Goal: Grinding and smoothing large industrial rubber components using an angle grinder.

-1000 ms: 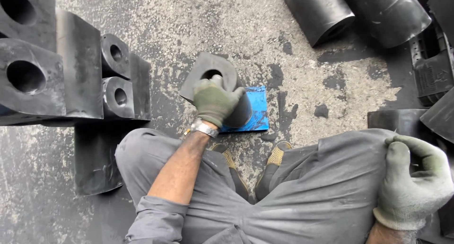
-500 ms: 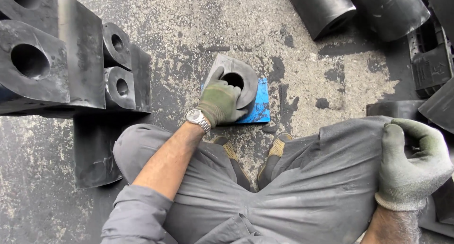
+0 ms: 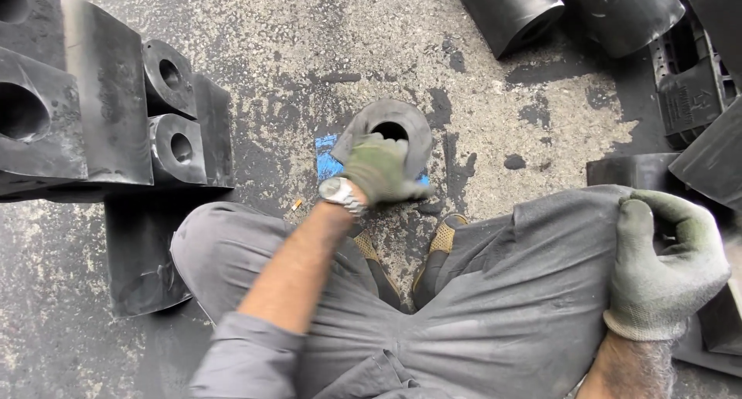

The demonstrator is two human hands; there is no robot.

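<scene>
Gloved left hand (image 3: pixel 380 169), holed rubber block (image 3: pixel 390 132)

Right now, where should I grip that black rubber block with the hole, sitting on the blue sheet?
Grip the block by its near edge, coming from the knees' side, where the left hand already rests. Its bore faces up, so fingers could probably hook over the rim. The blue sheet lies beneath it.

There is one view only, from a camera on the person's head, tipped steeply down over their own lap toward the floor (image 3: pixel 255 28). It sits close: the grey-trousered knees (image 3: pixel 495 306) fill the lower edge, both gloved hands fall within reach of the lens, and the stained floor runs away toward the top edge. No second view shares the scene.
</scene>
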